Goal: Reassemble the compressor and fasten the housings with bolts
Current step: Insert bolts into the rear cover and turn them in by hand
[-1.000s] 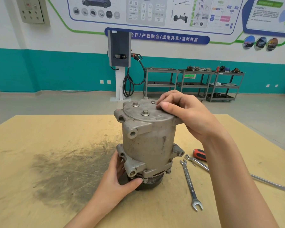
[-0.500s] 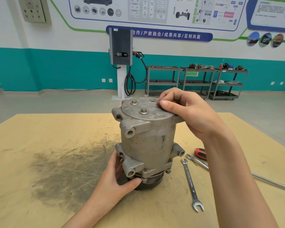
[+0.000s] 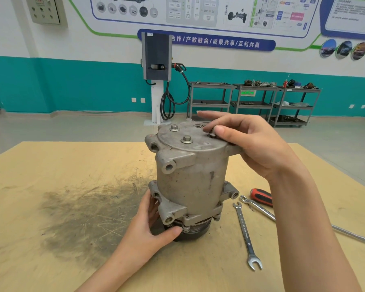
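The compressor (image 3: pixel 190 178) stood upright on its pulley end near the middle of the worktop (image 3: pixel 51 239), its end cover facing up with two bolts (image 3: pixel 187 139) already seated on the left part of that cover. The worry at this point, as I judged it, was cross-threading: the third bolt (image 3: pixel 212 132) was being started by fingers alone, and if it went in tilted it could bite wrong and damage the soft housing thread. A second risk was the tall body tipping or turning on its narrow base if my steadying grip slackened. My right hand (image 3: pixel 247 142) was over the right side of the cover, thumb and a curled finger pinching that bolt's head, while the forefinger stuck out straight towards the far side; how deep the bolt sat I could not tell. My left hand (image 3: pixel 152 228) was wrapped round the lower end, thumb lying on the ribbed pulley (image 3: pixel 195 232) and fingers behind the lower flange. To the right lay an open-ended spanner (image 3: pixel 246 234), another spanner (image 3: pixel 257 207) and a red-handled screwdriver (image 3: pixel 261 197), all untouched.
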